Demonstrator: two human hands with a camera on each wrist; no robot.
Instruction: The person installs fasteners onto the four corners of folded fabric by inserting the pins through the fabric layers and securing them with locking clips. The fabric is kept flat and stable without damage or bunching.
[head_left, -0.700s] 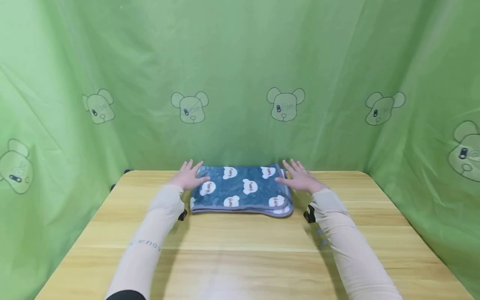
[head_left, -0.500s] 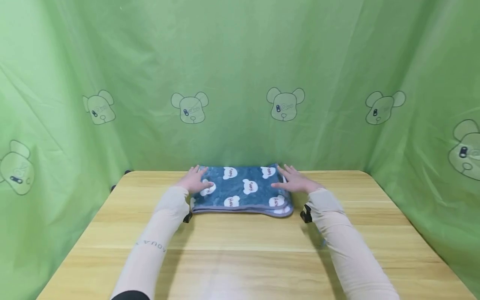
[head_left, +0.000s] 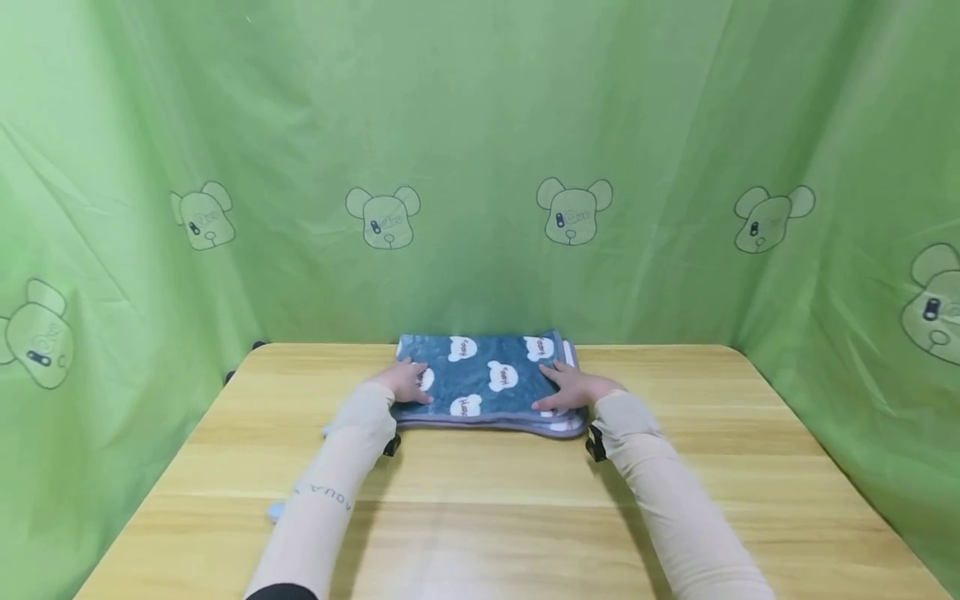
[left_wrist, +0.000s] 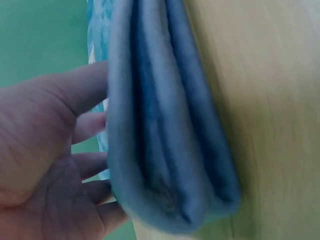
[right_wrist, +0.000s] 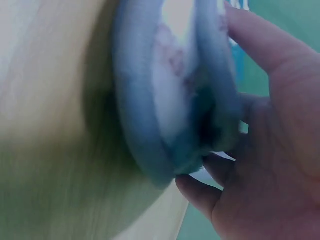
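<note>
A folded blue blanket point(head_left: 480, 375) with white bear-head prints and grey-blue edging lies near the far side of the table. On its left end rests my left hand point(head_left: 405, 382), fingers spread. My right hand point(head_left: 573, 388) lies on the right end in the same way, fingers extended. The left wrist view shows the blanket's layered folds point(left_wrist: 165, 110) close up, with my thumb point(left_wrist: 90, 87) touching the upper layer. In the right wrist view, rounded blanket edges point(right_wrist: 135, 90) stand beside my right fingers point(right_wrist: 200, 192); that view is blurred.
The wooden table point(head_left: 480, 508) extends around the blanket. A green curtain point(head_left: 480, 125) with bear-head drawings hangs behind and on both sides. A small light-blue patch point(head_left: 276, 510) shows beside the left sleeve; its kind cannot be told.
Both hands have moved inward and nearer to me, from beside the blanket's ends and far corners onto its ends. The blanket lies nearly where it was.
</note>
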